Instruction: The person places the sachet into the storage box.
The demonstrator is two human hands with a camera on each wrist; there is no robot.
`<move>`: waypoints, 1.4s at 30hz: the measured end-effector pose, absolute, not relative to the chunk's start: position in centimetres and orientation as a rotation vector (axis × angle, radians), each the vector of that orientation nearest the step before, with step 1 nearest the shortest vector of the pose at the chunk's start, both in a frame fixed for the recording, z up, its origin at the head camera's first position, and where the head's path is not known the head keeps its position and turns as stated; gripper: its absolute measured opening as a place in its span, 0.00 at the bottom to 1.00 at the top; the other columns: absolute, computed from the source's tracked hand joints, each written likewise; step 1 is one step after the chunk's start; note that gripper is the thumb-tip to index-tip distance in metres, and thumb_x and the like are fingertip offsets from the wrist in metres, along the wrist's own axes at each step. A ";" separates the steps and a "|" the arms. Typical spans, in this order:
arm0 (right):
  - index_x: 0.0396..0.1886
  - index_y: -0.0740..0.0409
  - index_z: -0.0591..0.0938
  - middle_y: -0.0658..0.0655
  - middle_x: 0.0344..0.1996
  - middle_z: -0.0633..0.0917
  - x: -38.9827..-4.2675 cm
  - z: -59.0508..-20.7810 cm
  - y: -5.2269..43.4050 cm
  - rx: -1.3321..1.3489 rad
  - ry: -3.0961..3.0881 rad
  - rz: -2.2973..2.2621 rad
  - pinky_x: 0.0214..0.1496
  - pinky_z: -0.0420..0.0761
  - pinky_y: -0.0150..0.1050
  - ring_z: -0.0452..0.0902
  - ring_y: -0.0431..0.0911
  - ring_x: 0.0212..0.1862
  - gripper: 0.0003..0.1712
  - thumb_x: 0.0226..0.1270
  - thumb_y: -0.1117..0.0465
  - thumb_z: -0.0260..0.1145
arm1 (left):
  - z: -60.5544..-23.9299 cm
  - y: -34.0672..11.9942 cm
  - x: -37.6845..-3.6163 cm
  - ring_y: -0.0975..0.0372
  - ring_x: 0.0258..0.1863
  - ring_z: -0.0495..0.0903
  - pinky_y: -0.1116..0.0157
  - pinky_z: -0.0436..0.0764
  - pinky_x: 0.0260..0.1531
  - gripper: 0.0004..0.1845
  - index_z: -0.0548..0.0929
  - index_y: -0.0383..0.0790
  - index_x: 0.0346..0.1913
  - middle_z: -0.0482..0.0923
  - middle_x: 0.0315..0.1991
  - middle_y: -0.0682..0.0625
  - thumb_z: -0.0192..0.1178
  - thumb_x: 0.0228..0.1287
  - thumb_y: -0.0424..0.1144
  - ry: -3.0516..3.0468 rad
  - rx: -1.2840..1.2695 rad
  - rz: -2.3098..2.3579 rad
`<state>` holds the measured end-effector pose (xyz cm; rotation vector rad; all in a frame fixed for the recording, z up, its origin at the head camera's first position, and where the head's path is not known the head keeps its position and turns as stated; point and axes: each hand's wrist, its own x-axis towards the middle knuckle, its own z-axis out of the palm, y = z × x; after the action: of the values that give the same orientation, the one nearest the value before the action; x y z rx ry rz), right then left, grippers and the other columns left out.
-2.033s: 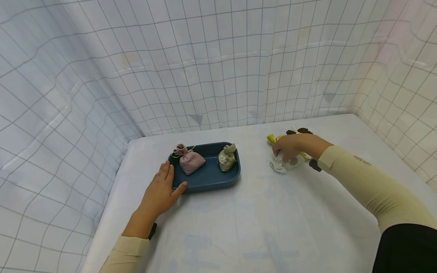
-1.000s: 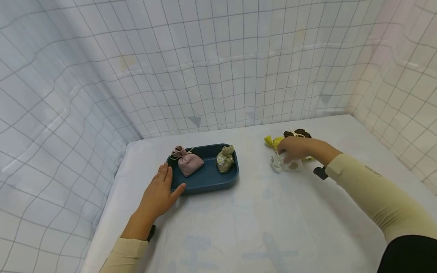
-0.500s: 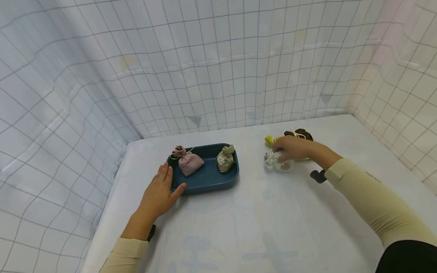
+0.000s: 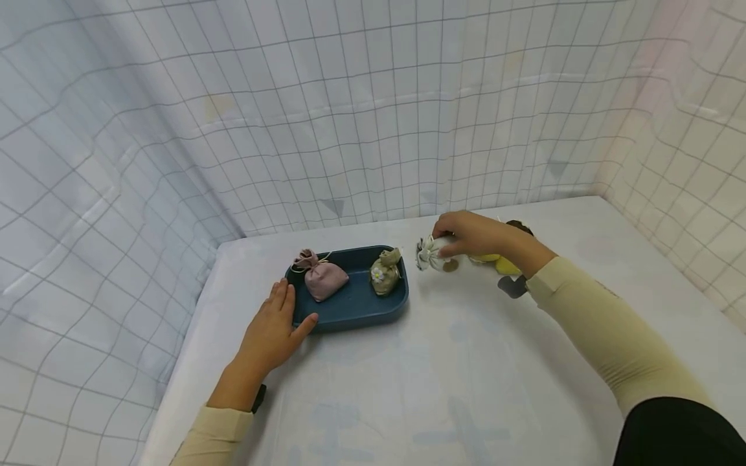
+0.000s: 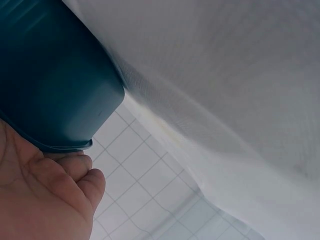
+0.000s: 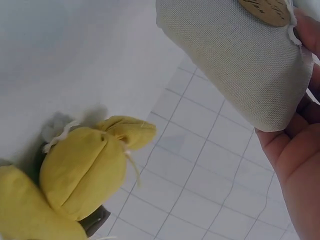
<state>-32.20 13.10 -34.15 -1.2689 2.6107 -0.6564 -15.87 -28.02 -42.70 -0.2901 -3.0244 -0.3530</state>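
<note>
My left hand [image 4: 269, 333] rests along the left end of a dark blue tray [image 4: 358, 307], with straight fingers at its rim and the thumb over the front left corner. Inside the tray lie a pink drawstring pouch [image 4: 326, 279] on the left and an olive-green pouch with a white flower [image 4: 384, 275] on the right. Held between the thumb and fingers of my right hand [image 4: 474, 234] is a white drawstring pouch [image 4: 430, 254], just right of the tray. The right wrist view shows this pouch's pale woven cloth [image 6: 230, 60] and a round brown tag [image 6: 267, 11], raised above the table.
Yellow pouches [image 6: 87, 172] lie on the white-covered table [image 4: 396, 388] behind and below my right forearm. A dark brown pouch [image 4: 520, 226] is partly hidden there too. White grid-patterned curtains [image 4: 373, 116] enclose the table at the back and sides.
My right hand has gripped the white pouch, lifted it from beside the yellow ones and carried it left towards the tray. The left hand and the tray have stayed in place.
</note>
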 end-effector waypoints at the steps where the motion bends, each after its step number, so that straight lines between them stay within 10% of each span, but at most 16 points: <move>1: 0.45 0.57 0.84 0.51 0.42 0.81 -32.3 -34.0 12.7 -1.263 2.608 -0.669 0.46 0.76 0.43 0.74 0.45 0.41 0.14 0.64 0.57 0.74 | -42.8 -28.0 -15.9 0.40 0.76 0.44 0.42 0.52 0.71 0.49 0.51 0.21 0.75 0.45 0.76 0.29 0.47 0.73 0.64 -3.027 -0.289 -0.353; 42: 0.49 0.54 0.82 0.50 0.43 0.80 -33.4 -33.6 -1.2 -1.399 2.362 -1.068 0.45 0.76 0.39 0.74 0.44 0.41 0.14 0.67 0.56 0.71 | -43.0 -28.2 -16.2 0.40 0.76 0.45 0.43 0.54 0.70 0.49 0.53 0.21 0.74 0.46 0.76 0.29 0.50 0.73 0.63 -3.010 -0.299 -0.339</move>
<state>-33.35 -1.19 -33.57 -1.3990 2.3618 -1.0684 -16.18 -28.23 -43.05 -0.2992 -3.0097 -0.3389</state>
